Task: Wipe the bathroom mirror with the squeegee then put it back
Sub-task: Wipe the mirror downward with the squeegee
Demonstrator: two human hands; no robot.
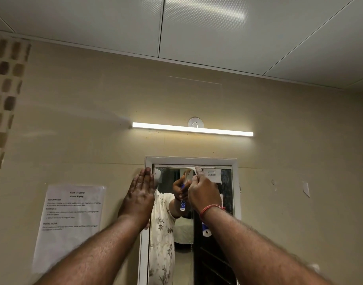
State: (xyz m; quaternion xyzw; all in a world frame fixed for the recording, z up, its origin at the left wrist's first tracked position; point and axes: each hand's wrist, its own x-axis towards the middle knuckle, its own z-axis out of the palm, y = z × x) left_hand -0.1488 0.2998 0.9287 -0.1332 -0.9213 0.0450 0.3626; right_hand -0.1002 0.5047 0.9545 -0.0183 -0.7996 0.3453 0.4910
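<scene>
Right hand [204, 192]: fist wrapped around squeegee [190, 168] handle, blade at mirror [215, 254] top edge.
Left hand [140, 197]: fingers extended flat on frame.

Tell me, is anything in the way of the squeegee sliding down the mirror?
Nothing visible blocks it. The squeegee sits at the top of the mirror, held by the right hand. The glass below looks bare. The left hand rests flat on the frame's left edge, beside the path.
</scene>
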